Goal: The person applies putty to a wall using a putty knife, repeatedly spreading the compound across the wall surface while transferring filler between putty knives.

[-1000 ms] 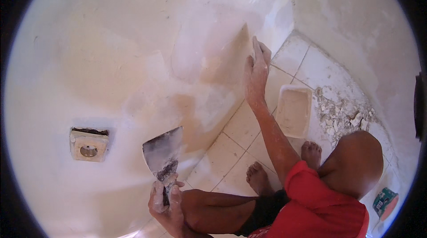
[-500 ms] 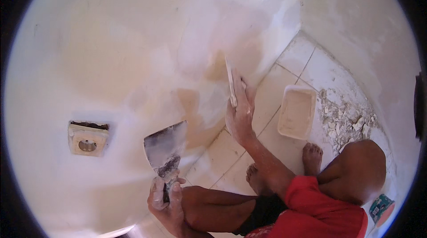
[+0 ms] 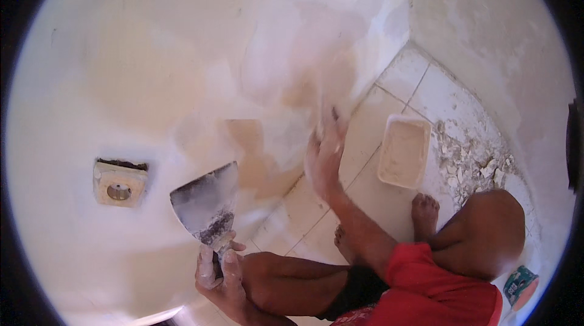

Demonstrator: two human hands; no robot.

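My left hand is closed round the handle of a wide putty knife, its blade tilted up and coated with pale filler and dark smudges. Dusty and extended toward the wall, my right hand grips a thin, flat scraper. That scraper is smeared by motion and seen nearly edge-on; whether it touches the wall cannot be made out. Around it the plaster shows damp tan patches among whiter areas.
A wall socket sits loose below a dark gap at left. On the tiled floor stands a cream rectangular tub, with plaster rubble beside it. A teal round container is at lower right, by my knee.
The putty knife and my left hand have shifted left and slightly down. My right hand has turned a little, and its scraper now looks blurred where it was sharp.
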